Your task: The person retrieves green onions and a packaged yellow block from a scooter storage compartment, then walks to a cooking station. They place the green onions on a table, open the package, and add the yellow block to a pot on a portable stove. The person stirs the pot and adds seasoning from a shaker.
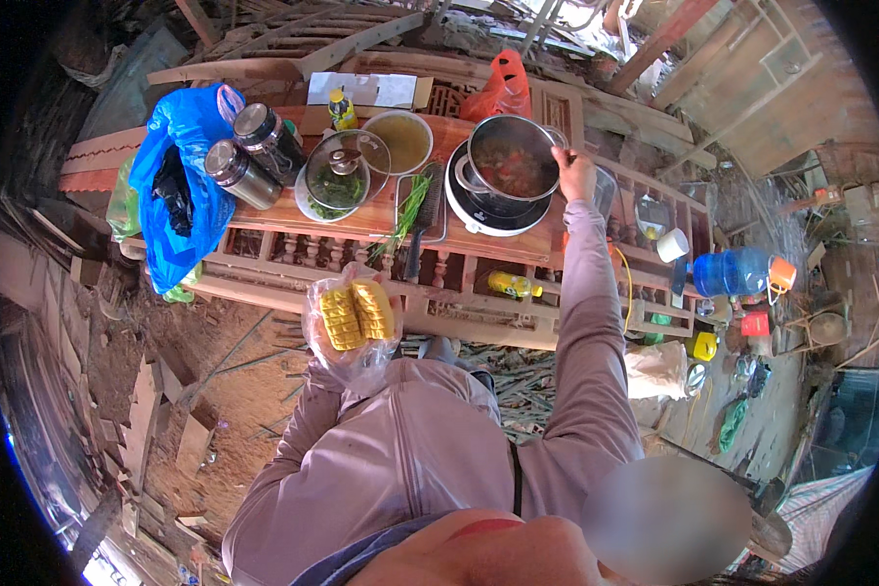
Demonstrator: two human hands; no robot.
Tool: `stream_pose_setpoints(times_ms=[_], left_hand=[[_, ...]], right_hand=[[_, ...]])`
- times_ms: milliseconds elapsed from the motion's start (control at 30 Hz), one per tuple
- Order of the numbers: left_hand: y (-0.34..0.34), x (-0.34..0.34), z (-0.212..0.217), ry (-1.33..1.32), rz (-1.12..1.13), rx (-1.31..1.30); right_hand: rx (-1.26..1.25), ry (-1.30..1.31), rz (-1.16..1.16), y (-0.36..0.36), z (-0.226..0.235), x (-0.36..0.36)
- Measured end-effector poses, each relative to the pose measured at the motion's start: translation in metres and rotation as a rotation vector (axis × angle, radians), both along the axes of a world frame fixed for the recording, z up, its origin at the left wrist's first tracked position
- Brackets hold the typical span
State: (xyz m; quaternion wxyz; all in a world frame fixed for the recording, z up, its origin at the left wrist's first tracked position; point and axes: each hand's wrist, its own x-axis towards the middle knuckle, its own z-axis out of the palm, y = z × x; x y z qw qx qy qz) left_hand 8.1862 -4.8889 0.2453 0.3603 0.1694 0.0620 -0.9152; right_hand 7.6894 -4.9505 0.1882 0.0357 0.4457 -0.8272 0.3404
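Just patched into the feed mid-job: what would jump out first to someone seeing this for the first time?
Probably the pot of red stew on the cooker, centre of the wooden bench, with the right hand at its rim. Next, the clear bag of yellow corn that the left hand holds up below the bench. The bright blue bag at the bench's left end also stands out.
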Motion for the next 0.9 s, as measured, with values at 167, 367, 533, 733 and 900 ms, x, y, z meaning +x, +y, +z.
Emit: stream_pose_setpoints(times_ms=[167, 367, 533, 733, 900], left_hand=[[-0.002, 0.019, -0.012, -0.064, 0.017, -0.034], [-0.004, 0.026, -0.025, 0.021, 0.025, -0.134], [-0.001, 0.024, -0.041, -0.170, 0.141, -0.113], [0.004, 0.023, -0.035, 0.021, 0.038, -0.168], [0.002, 0.010, -0.037, 0.141, -0.021, -0.137]], right_hand=[[0.097, -0.153, 0.243, -0.001, 0.021, 0.044], [0.182, -0.558, 0.299, -0.006, 0.028, 0.049], [0.197, 0.031, 0.018, -0.019, 0.037, -0.006], [0.087, -0.172, 0.122, -0.045, 0.018, 0.038], [-0.023, -0.498, 0.277, -0.038, -0.010, 0.031]])
